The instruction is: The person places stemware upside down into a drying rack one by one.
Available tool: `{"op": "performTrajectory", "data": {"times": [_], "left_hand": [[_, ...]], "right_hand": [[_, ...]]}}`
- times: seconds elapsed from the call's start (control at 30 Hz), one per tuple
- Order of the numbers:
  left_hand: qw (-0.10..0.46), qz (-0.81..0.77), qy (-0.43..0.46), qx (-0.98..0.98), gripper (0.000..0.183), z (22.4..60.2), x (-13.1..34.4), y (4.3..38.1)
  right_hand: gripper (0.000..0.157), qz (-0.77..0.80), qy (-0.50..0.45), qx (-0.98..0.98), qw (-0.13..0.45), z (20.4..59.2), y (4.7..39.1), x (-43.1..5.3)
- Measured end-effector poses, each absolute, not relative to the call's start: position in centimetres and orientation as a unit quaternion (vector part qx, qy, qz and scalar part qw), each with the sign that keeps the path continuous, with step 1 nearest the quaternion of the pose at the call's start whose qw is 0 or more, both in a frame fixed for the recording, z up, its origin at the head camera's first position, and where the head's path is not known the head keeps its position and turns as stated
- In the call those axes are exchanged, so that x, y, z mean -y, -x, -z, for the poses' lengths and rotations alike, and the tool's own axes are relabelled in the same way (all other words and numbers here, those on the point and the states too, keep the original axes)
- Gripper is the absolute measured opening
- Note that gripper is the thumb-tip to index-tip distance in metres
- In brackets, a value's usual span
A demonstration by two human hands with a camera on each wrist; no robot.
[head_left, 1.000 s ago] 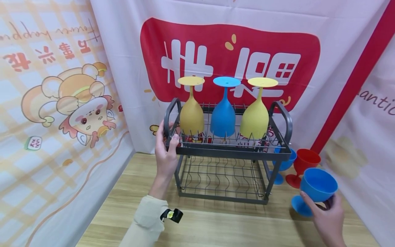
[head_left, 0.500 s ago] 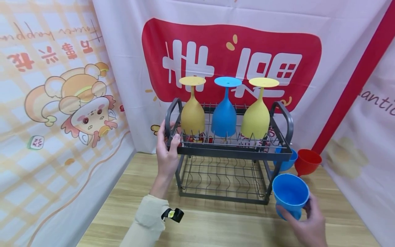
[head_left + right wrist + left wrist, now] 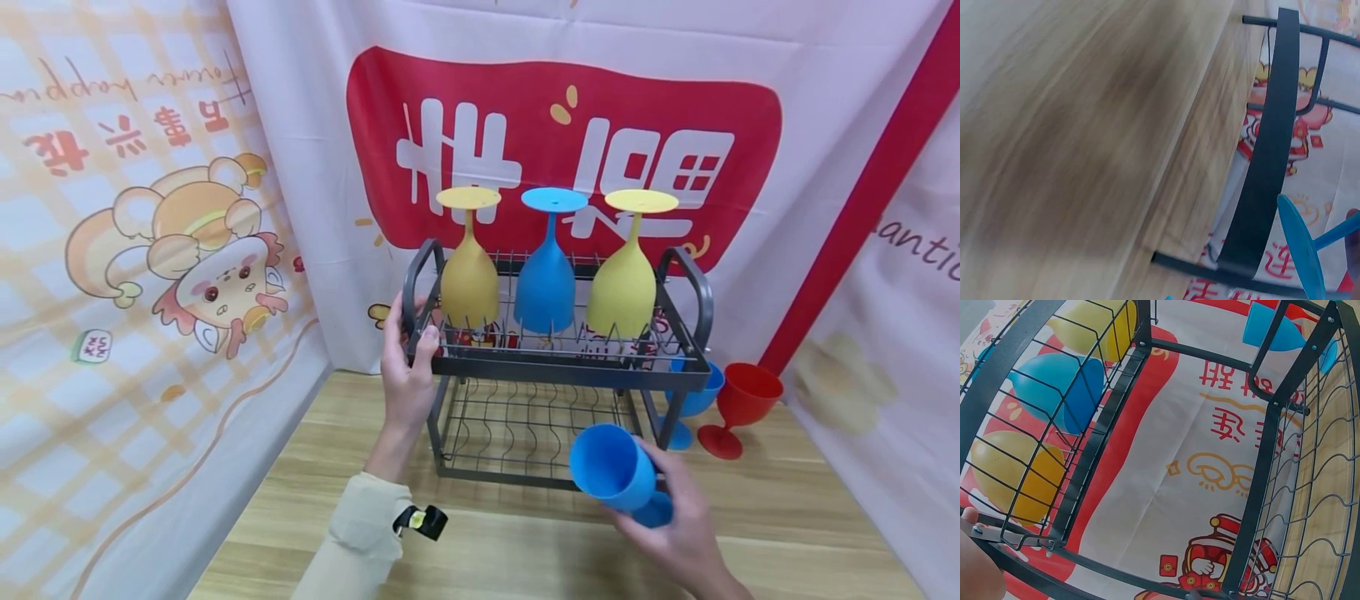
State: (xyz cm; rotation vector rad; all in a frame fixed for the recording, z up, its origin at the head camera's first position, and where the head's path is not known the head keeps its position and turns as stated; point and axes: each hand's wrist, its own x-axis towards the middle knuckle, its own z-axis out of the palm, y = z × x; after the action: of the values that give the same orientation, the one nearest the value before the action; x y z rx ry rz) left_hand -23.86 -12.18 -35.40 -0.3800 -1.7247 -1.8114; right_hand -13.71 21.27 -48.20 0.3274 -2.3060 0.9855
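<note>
The right hand (image 3: pixel 686 529) has its fingers curled closely round a blue, wide-bowled goblet (image 3: pixel 617 473), which is tilted, its mouth to the left, before the lower tier of a dark grey metal-wire rack (image 3: pixel 555 372); whether they touch, I cannot tell. The left hand (image 3: pixel 405 375) grips the upper left end of this rack. On the upper tier, a dull yellow goblet (image 3: pixel 469 287), a slender blue goblet (image 3: pixel 545 292) and a pale yellow goblet (image 3: pixel 622 292) stand upside down. At the right, a red goblet (image 3: pixel 750 392) stands upright on the wooden desk (image 3: pixel 292 492).
</note>
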Motion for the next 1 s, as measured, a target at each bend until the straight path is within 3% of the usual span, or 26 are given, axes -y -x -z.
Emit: {"op": "performTrajectory", "data": {"times": [0.43, 0.8, 1.0], "left_hand": [[0.301, 0.683, 0.144, 0.65, 0.059, 35.4, 12.2, 23.8], [0.289, 0.694, 0.134, 0.646, 0.059, 35.3, 12.0, 23.8], [0.285, 0.698, 0.098, 0.65, 0.056, 35.8, 12.2, 23.5]], "right_hand": [[0.098, -0.365, -0.206, 0.863, 0.282, 48.4, 15.6, -17.1], [0.109, -0.351, -0.225, 0.863, 0.284, 49.4, 16.2, -15.4], [0.107, -0.346, -0.222, 0.869, 0.277, 49.3, 16.2, -15.0]]}}
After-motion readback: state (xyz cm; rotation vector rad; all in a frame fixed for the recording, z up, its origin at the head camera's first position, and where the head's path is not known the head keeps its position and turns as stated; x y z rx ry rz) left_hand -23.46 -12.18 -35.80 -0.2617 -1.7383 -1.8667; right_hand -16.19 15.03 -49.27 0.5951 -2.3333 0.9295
